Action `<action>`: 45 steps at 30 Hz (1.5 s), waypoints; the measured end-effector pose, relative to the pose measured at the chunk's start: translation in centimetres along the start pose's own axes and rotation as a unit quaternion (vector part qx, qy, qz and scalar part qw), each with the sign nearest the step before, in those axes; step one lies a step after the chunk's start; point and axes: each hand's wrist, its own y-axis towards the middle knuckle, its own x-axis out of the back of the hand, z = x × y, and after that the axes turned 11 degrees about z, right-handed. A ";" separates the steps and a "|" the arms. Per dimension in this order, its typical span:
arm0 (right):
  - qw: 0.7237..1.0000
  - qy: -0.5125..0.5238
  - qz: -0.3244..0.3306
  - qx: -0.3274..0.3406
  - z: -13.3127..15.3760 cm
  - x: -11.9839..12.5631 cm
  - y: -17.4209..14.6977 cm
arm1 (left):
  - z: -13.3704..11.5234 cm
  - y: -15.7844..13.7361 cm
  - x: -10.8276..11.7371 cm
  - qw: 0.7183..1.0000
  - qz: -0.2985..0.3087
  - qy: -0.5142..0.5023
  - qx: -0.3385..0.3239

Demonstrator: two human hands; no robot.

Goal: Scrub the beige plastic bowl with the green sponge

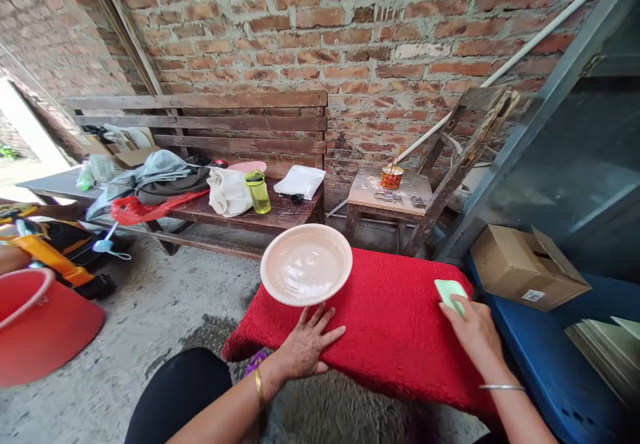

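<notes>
A red cloth (395, 304) covers the low table in front of me. On its left end stands a pale pink basin (307, 264) with what looks like water in it. My left hand (311, 341) lies on the cloth just below the basin, fingers spread, holding nothing; its fingertips are close to the basin's rim. Over the right end of the cloth, my right hand (473, 327) grips a pale green, flat block like a sponge (450, 294) between thumb and fingers. Part of the block is hidden by the fingers.
A wooden bench (240, 224) against the brick wall bears clothes, a white bag and a yellow-green bottle (258, 192). A small stool (367, 194) holds a red cup (391, 177). On the right, a cardboard box (520, 267) sits on a blue surface (535, 351). A red bucket (60, 334) stands left.
</notes>
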 end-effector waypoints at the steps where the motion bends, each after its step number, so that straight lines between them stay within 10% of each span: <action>1: 0.998 0.030 0.019 0.050 1.6 -0.9 -1.5 | 0.0 0.0 0.1 1.000 -0.002 0.005 0.002; 5: 0.959 0.104 0.121 0.233 9.6 -3.5 -8.4 | -0.1 -0.2 0.4 1.000 -0.004 0.020 0.010; 9: 0.944 0.035 0.188 0.269 12.9 -2.8 -11.7 | -0.1 -0.2 0.7 0.999 0.008 0.030 0.022; 17: 0.968 -0.047 0.221 0.109 4.1 2.5 -7.0 | -0.4 0.0 0.9 0.999 0.009 0.036 0.035; 27: 0.945 0.007 0.286 0.159 9.4 0.6 -12.2 | 0.6 0.5 -0.5 0.999 -0.014 0.039 0.033; 39: 0.935 -0.060 0.351 -0.002 -7.8 7.3 -9.0 | 1.1 0.8 -1.3 0.999 -0.033 0.032 0.014; 45: 0.954 -0.034 0.291 0.060 -2.3 7.2 -9.6 | 1.0 0.8 -1.4 0.999 -0.041 0.033 0.012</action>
